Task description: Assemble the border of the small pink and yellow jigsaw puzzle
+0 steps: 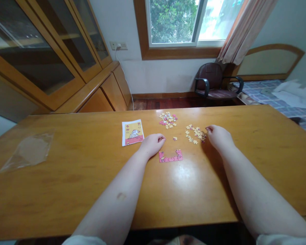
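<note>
My left hand [153,143] rests on the table with fingers curled together, just above the left end of a partly joined pink jigsaw strip [171,159]; whatever is in its fingers is hidden. Over the right edge of a pile of mostly yellow puzzle pieces [195,134], my right hand [220,137] is closed in a pinch; anything between its fingertips is too small to make out. One loose puzzle piece [175,139] lies between the hands. Farther back is a second pile of pink and yellow pieces [168,119]. The picture sheet [132,133] lies left of my left hand.
A clear plastic bag [32,149] lies at the left of the wooden table [91,177]. Behind the table stand a cabinet [91,92] with glass doors and a dark armchair [213,81]. A bed [265,92] is at the right, beyond the table edge.
</note>
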`<state>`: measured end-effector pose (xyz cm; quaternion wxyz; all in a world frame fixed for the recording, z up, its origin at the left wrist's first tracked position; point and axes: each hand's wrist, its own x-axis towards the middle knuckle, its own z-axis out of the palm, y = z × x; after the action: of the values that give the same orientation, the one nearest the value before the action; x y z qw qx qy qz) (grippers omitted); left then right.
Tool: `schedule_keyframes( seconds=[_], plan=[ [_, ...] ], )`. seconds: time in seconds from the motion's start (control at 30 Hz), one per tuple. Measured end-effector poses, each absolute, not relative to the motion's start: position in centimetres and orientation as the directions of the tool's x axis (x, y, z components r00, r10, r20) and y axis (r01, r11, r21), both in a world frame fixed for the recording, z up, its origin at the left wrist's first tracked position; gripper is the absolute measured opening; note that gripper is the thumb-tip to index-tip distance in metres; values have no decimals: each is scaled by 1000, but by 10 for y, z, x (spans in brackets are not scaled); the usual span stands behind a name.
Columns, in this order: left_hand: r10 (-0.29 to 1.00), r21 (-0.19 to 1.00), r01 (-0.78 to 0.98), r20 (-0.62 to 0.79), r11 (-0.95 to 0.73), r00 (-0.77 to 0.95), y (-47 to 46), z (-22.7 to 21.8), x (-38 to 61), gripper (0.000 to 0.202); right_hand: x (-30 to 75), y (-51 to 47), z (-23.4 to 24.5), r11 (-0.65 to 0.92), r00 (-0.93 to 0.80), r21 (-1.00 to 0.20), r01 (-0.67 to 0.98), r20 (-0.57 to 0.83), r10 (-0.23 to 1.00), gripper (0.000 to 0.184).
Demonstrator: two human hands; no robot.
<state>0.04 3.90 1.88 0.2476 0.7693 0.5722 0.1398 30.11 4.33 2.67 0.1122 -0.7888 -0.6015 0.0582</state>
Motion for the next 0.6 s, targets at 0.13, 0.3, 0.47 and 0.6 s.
schedule_keyframes(
  seconds=[0.13, 0.3, 0.47, 0.6],
  plan=[
    [952, 547, 808, -62, -220, 301, 40, 17, 0, 24, 306, 47, 21, -206, 249, -439, 875, 42, 968, 36],
    [951, 561, 797, -53, -224, 305, 41, 15, -1, 23, 309, 45, 26, -248, 294, -457, 854, 31, 955, 34],
    [952, 560, 799, -58, -218, 300, 41, 16, -1, 23, 311, 44, 30, -278, 317, -435, 856, 18, 948, 33],
    [952, 558, 801, -61, -218, 301, 40, 17, 0, 24, 314, 45, 28, -282, 320, -412, 866, 24, 947, 33]
  ],
)
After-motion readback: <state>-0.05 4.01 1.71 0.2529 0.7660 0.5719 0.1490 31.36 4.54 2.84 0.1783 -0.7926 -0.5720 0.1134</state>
